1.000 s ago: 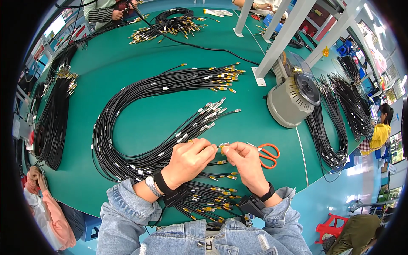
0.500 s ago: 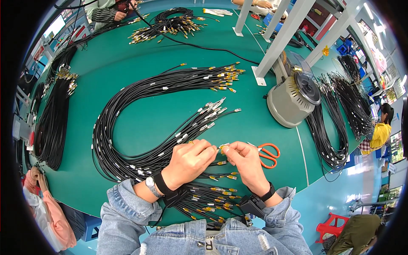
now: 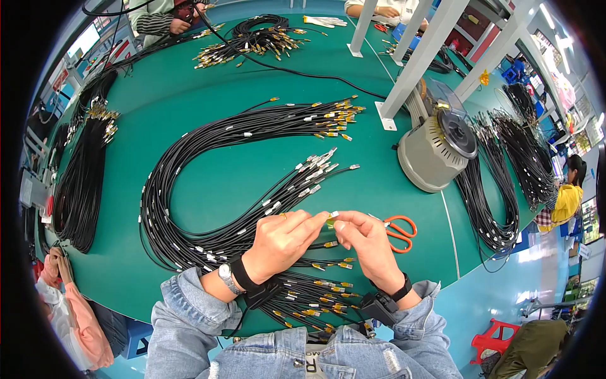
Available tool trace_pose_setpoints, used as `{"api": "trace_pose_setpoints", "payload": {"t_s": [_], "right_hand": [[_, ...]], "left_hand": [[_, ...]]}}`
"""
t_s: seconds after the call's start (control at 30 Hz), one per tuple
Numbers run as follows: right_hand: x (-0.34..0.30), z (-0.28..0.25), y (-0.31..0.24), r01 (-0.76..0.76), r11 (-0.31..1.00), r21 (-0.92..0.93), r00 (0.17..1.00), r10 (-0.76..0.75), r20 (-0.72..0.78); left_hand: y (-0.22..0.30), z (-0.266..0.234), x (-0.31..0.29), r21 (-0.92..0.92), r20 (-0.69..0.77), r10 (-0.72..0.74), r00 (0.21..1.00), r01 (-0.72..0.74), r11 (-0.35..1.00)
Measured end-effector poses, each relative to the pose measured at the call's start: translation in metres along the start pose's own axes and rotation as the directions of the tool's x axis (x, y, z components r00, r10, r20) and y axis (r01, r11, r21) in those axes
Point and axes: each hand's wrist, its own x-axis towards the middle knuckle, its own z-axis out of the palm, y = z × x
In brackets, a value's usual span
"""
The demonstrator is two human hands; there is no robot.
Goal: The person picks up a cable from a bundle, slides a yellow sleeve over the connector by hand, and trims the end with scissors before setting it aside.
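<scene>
My left hand [image 3: 284,243] is closed in a pinch on the end of a black cable, most of which its fingers hide. At the fingertips shows a small strip of yellow tape [image 3: 330,221] with a pale connector tip beside it. My right hand [image 3: 371,246] pinches at that strip with thumb and index finger, its fingertips almost meeting the left ones. Beneath and left of my hands curves a thick bundle of black cables [image 3: 154,183] with white tags. Below my wrists more cable ends with yellow tape [image 3: 312,311] fan out. Orange-handled scissors [image 3: 410,234] lie just right of my right hand.
A round grey tape dispenser [image 3: 435,151] stands right of the bundle, by a white metal post [image 3: 404,82]. Other cable bundles lie left [image 3: 82,183], at the back [image 3: 262,44] and right [image 3: 489,202]. A white glove [image 3: 325,21] lies far back. Other people work around the table.
My fingertips have shifted slightly around the cable end, and the yellow strip and pale tip show at a different angle. The whole view has moved a little; both hands remain together.
</scene>
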Motion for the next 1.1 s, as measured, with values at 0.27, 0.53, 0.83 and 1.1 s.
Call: {"api": "trace_pose_setpoints", "payload": {"t_s": [0.27,0.53,0.83,1.1], "right_hand": [[-0.001,0.003,0.003,0.007,1.000,0.024,0.999,-0.008,0.045],[0.002,-0.002,0.008,0.053,0.994,-0.100,0.995,-0.043,0.092],[0.000,-0.010,0.001,0.035,0.991,-0.127,0.995,-0.023,0.093],[-0.022,-0.083,-0.017,0.241,0.596,-0.766,0.914,-0.405,-0.027]], "left_hand": [[0.000,-0.002,0.002,-0.012,-0.022,0.018,1.000,-0.018,1.000],[0.002,0.000,0.003,-0.042,-0.041,-0.013,0.999,0.011,0.999],[0.000,0.001,0.004,-0.080,-0.056,-0.051,0.997,0.046,0.996],[0.003,-0.003,-0.002,-0.152,0.008,-0.097,0.995,0.097,0.984]]}}
